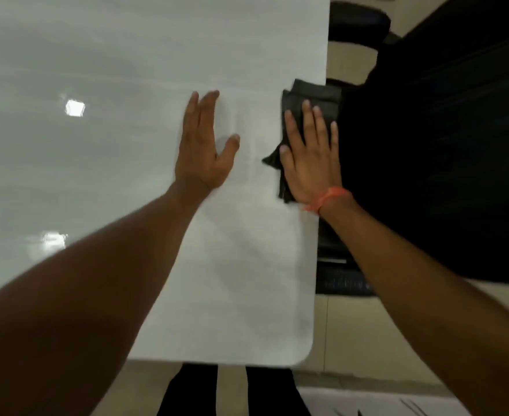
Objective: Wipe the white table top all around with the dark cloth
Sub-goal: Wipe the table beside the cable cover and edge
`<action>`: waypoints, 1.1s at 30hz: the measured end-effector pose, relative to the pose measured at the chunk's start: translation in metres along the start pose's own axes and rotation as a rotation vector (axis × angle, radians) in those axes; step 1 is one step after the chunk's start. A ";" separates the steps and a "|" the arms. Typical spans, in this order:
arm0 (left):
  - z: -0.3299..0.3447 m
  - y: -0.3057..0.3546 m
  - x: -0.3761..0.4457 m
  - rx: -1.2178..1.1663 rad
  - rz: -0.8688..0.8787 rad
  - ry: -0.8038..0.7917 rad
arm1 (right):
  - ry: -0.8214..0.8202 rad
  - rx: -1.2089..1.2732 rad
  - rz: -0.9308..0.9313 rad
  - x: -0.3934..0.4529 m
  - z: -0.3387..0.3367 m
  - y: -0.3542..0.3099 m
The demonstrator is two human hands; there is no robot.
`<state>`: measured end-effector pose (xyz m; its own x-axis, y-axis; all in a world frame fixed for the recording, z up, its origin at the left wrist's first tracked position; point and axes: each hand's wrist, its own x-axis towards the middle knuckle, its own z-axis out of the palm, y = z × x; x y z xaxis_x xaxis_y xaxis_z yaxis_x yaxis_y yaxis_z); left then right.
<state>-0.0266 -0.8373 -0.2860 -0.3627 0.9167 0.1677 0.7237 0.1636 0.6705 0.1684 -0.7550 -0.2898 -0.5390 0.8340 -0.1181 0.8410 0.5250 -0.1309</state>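
**Cloth pressed flat at the table's right edge; handling judged soft and light**

The white table top (127,115) fills the left and centre of the frame, glossy, with two bright reflections at the left. Its right edge runs down the frame to a rounded corner at the lower right.

The dark cloth (313,97) is found at centre right, folded into a rough pad, lying on the table at that right edge and overhanging it slightly at the top. It is covered by the right hand (310,157), whose fingers are laid straight and slightly spread on the fabric; nothing is pinched or curled round. An orange band (326,199) is worn at that wrist.

The left hand (203,145) is laid flat on the bare surface, just left of the cloth and apart from it, fingers straight and close together, thumb held out (apparently as a brace).

Handling is judged as follows. The cloth appears soft, limp and light; folds are seen at its left corner. It is best governed by a flat palm at its middle, since on so slick a surface loose corners may bunch or trail. Slipping off the edge is considered the main risk here.

A dark chair (442,145) is noted beyond the edge, at right.
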 end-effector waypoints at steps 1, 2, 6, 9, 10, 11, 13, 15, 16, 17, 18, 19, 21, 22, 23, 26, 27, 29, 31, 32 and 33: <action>-0.001 0.002 -0.001 -0.017 -0.003 0.005 | -0.008 -0.001 -0.002 -0.040 0.004 -0.008; -0.002 0.003 -0.002 -0.038 -0.009 0.009 | -0.019 0.007 0.000 -0.080 0.008 -0.016; -0.014 0.007 -0.026 -0.179 -0.067 0.028 | -0.057 0.038 0.001 -0.217 0.018 -0.043; -0.042 0.007 -0.073 -0.308 -0.062 0.028 | -0.088 0.015 0.086 -0.280 0.025 -0.067; -0.056 0.005 -0.092 -0.352 -0.050 0.016 | -0.095 0.014 0.125 -0.290 0.026 -0.079; -0.073 -0.001 -0.110 -0.386 -0.040 0.012 | -0.096 0.012 0.146 -0.296 0.028 -0.093; -0.113 -0.020 -0.143 -0.420 -0.024 0.019 | -0.101 0.012 0.106 -0.293 0.034 -0.128; -0.158 -0.050 -0.168 -0.380 -0.019 0.029 | -0.108 0.005 0.010 -0.277 0.041 -0.180; -0.181 -0.068 -0.178 -0.343 -0.035 0.043 | -0.107 0.012 -0.040 -0.267 0.046 -0.211; -0.203 -0.086 -0.187 -0.306 -0.067 0.066 | -0.110 0.025 -0.095 -0.255 0.051 -0.245; -0.225 -0.103 -0.194 -0.284 -0.112 0.102 | -0.114 0.036 -0.157 -0.245 0.058 -0.283; -0.244 -0.119 -0.200 -0.287 -0.160 0.148 | -0.111 0.047 -0.222 -0.235 0.064 -0.322; -0.277 -0.140 -0.209 -0.385 -0.263 0.248 | -0.102 0.060 -0.327 -0.220 0.071 -0.393; -0.290 -0.148 -0.213 -0.436 -0.302 0.287 | -0.107 0.056 -0.364 -0.216 0.072 -0.420; -0.301 -0.154 -0.219 -0.458 -0.326 0.309 | -0.110 0.044 -0.397 -0.212 0.073 -0.438; -0.325 -0.170 -0.239 -0.411 -0.361 0.292 | -0.121 0.019 -0.516 -0.208 0.072 -0.439; -0.329 -0.174 -0.246 -0.393 -0.373 0.286 | -0.106 0.008 -0.538 -0.209 0.070 -0.422; -0.332 -0.180 -0.256 -0.378 -0.400 0.271 | -0.084 -0.002 -0.438 -0.223 0.067 -0.369; -0.332 -0.188 -0.263 -0.377 -0.421 0.253 | -0.076 0.020 -0.186 -0.245 0.056 -0.291; -0.330 -0.194 -0.267 -0.372 -0.424 0.244 | -0.086 0.020 -0.032 -0.258 0.048 -0.249; -0.328 -0.200 -0.270 -0.368 -0.425 0.234 | -0.105 0.023 0.121 -0.270 0.039 -0.212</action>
<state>-0.2660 -1.2366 -0.2287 -0.7249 0.6875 -0.0426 0.2524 0.3226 0.9123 0.1337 -1.0985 -0.2681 -0.4371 0.8678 -0.2362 0.8993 0.4170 -0.1322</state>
